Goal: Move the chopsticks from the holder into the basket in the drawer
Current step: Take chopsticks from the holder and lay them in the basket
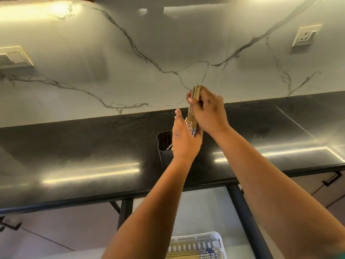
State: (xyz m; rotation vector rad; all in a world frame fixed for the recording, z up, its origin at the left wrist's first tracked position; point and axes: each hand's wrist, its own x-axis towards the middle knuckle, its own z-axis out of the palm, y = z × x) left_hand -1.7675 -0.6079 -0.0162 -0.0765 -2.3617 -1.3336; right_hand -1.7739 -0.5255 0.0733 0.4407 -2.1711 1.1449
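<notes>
Chopsticks (194, 107), bundled upright, were clamped in the right hand (209, 113) above the holder (165, 146) at mid-counter (84, 146). Left hand (184, 141), its grip apart, lay flat against their lower ends. Basket (197, 240) sat below the counter's front edge, holding more chopsticks.

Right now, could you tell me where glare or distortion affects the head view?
Head view: bright streaks of glare on the dark counter; a warm lamp glow on the wall at top left; wide-angle bending of the counter edge; the chopsticks in the right hand look slightly soft.
</notes>
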